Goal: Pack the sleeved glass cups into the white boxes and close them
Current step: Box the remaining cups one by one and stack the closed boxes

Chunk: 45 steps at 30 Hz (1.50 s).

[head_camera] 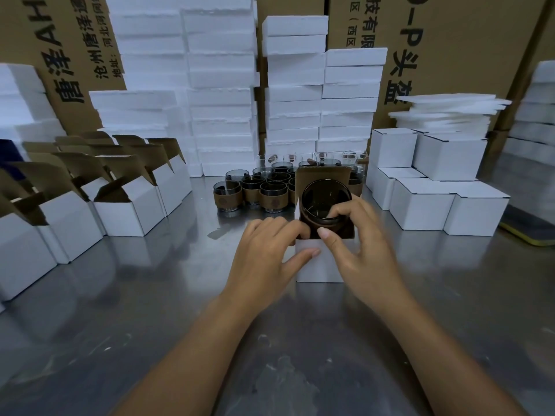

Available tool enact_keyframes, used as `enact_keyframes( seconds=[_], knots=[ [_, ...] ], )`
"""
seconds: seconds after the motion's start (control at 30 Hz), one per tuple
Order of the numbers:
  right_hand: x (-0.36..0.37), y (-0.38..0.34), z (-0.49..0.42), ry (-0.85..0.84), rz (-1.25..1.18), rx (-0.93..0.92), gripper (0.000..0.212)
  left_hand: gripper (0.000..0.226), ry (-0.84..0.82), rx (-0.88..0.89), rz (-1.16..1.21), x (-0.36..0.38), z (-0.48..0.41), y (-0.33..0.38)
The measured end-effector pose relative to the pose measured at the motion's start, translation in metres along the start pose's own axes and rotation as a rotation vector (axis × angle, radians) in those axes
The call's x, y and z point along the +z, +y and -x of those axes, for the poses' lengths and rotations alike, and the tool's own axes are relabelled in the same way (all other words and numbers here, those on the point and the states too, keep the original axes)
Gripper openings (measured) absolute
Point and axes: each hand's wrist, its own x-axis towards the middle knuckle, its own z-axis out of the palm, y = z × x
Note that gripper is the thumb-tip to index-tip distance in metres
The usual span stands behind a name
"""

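Midway: the right hand pinches a cup by its rim inside the open box the left hand grips, with closed boxes at 2 o'clock, spare cups at 12 and unfilled boxes at 9.

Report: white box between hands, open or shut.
Open: the white cardboard box has its brown lid flap upright behind the sleeved glass cup inside.

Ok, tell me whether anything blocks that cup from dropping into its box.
Nothing visible does. The sleeved glass cup sits in the open white box, lid flap upright behind it; the right hand pinches its rim.
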Motion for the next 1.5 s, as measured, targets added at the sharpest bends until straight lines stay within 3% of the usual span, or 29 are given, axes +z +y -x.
enact_keyframes(
  seconds=[0.67,0.83,0.97,1.1,1.2,1.3,1.4,1.5],
  knots=[
    [-0.002,0.001,0.001,-0.147,0.177,0.057,0.007,0.027,0.003,-0.077,0.056,0.002,0.001,-0.002],
    [-0.001,0.009,0.0,-0.201,0.226,0.033,0.02,0.025,0.008,-0.067,0.047,0.002,0.001,-0.003],
    [-0.002,0.011,-0.001,-0.193,0.227,0.019,0.03,0.023,0.01,-0.063,0.043,0.003,0.002,-0.004],
    [0.0,0.006,-0.001,-0.059,0.075,0.035,0.018,0.026,0.007,-0.068,0.069,0.003,0.002,-0.006],
    [-0.001,0.003,-0.004,0.155,-0.139,0.128,0.026,0.029,0.028,-0.178,0.225,0.001,0.001,-0.004],
    [-0.002,0.006,-0.011,0.26,-0.292,0.371,0.025,0.026,0.073,-0.356,0.497,0.0,-0.004,0.001],
    [-0.001,0.012,-0.014,0.205,-0.431,0.624,0.03,0.024,0.035,-0.617,0.708,0.001,-0.009,0.002],
    [0.002,0.014,-0.014,0.141,-0.509,0.741,0.034,0.038,-0.084,-0.769,0.854,0.006,-0.01,0.0]
  ],
)
